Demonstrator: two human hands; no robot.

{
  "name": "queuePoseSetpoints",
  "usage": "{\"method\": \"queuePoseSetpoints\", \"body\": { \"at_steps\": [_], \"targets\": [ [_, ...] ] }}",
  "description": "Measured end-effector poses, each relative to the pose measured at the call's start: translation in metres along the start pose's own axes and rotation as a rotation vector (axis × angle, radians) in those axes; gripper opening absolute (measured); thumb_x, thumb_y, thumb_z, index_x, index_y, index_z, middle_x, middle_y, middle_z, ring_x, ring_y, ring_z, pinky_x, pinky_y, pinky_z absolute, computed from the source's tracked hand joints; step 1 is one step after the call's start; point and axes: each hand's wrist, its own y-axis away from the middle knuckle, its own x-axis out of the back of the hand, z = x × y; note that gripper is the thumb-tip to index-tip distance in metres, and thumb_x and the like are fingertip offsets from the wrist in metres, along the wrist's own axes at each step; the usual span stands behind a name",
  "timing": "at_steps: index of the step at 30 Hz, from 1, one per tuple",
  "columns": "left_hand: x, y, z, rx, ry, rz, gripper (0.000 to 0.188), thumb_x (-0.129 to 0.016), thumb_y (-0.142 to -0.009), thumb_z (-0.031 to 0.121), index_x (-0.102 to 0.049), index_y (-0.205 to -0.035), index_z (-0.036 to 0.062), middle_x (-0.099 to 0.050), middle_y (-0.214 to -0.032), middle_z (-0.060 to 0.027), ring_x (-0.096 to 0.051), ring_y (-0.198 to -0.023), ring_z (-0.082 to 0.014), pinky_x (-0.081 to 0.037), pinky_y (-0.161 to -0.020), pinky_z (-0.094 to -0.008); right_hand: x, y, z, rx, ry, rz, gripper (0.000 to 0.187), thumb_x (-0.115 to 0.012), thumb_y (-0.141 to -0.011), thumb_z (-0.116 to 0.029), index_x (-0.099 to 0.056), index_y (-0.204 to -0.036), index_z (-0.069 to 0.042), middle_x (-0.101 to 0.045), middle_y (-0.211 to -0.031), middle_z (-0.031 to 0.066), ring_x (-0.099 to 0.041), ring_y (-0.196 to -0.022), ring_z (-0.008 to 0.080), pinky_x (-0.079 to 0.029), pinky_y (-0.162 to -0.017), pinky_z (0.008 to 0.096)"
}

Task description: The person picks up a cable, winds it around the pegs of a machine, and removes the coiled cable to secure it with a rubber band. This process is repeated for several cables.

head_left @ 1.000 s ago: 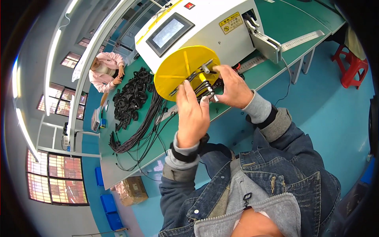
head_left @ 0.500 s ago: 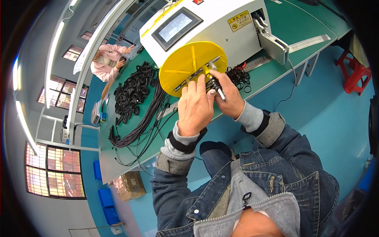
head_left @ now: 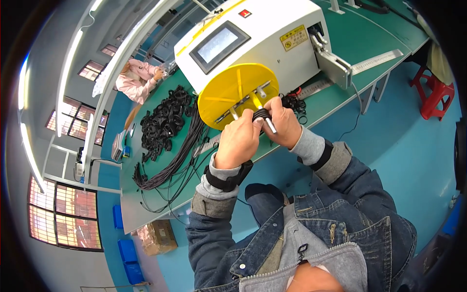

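A small coil of black cable (head_left: 262, 115) sits around a metal post that sticks out from the yellow disc (head_left: 214, 93) of a white winding machine (head_left: 265, 41). My left hand (head_left: 237, 145) grips the coil's near left side, thumb and fingers closed together. From the right, my right hand (head_left: 283, 125) holds the coil's other side, its fingers bent around it. Both hands partly cover the cable. Another peg rises from the disc just beyond my left fingers.
Left of the disc, a heap of coiled black cables (head_left: 168, 117) and a bundle of long dark cables (head_left: 180, 165) lie on the green table (head_left: 134, 194). A metal ruler (head_left: 377, 62) runs along the right side. Across the table sits another person (head_left: 138, 80). A red stool (head_left: 433, 92) stands right.
My left fingers have come down off the disc area and closed at the coil. My right hand has shifted slightly, its index finger now curled. The other person's hands have drawn together.
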Motion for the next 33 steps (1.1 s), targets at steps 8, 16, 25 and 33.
{"method": "queuePoseSetpoints", "body": {
  "at_steps": [8,16,25,33],
  "targets": [
    [0.001,0.027,0.036,0.015,-0.159,-0.041,0.022,-0.049,-0.085,0.023,-0.043,-0.081,0.0024,-0.056,-0.065,-0.0207,-0.055,-0.058,-0.0411,-0.043,-0.051,-0.0475,0.010,0.028,-0.016,-0.137,0.016,-0.066,0.028,-0.057,-0.077,-0.016,-0.038,-0.091,-0.001,-0.053,-0.065,0.0222,-0.056,-0.063,0.0401,-0.044,-0.051,0.0422],
    [-0.016,0.066,0.049,-0.163,0.042,-0.060,0.024,-0.054,-0.082,0.017,-0.046,-0.096,-0.0003,-0.058,-0.082,-0.0209,-0.058,-0.064,-0.0356,-0.047,-0.053,-0.0405,0.044,0.079,-0.039,-0.209,-0.013,-0.218,0.028,-0.057,-0.073,-0.011,-0.037,-0.090,-0.001,-0.055,-0.061,0.0197,-0.056,-0.060,0.0406,-0.045,-0.050,0.0449],
    [-0.041,0.086,0.027,0.421,1.173,-0.658,0.027,-0.054,-0.078,0.012,-0.052,-0.101,-0.0033,-0.054,-0.102,-0.0200,-0.062,-0.079,-0.0253,-0.048,-0.059,-0.0350,0.035,0.103,-0.031,-0.140,-0.048,-0.341,0.027,-0.056,-0.070,-0.006,-0.039,-0.091,-0.002,-0.053,-0.058,0.0187,-0.056,-0.055,0.0383,-0.044,-0.047,0.0435],
    [-0.054,0.084,0.027,0.348,0.383,-0.484,0.033,-0.057,-0.078,0.011,-0.049,-0.106,-0.0045,-0.057,-0.101,-0.0108,-0.061,-0.084,-0.0237,-0.049,-0.064,-0.0333,0.028,0.106,-0.016,-0.164,0.050,-0.348,0.027,-0.056,-0.070,-0.008,-0.038,-0.090,-0.002,-0.055,-0.058,0.0187,-0.057,-0.056,0.0378,-0.045,-0.049,0.0449]
  ]
}}
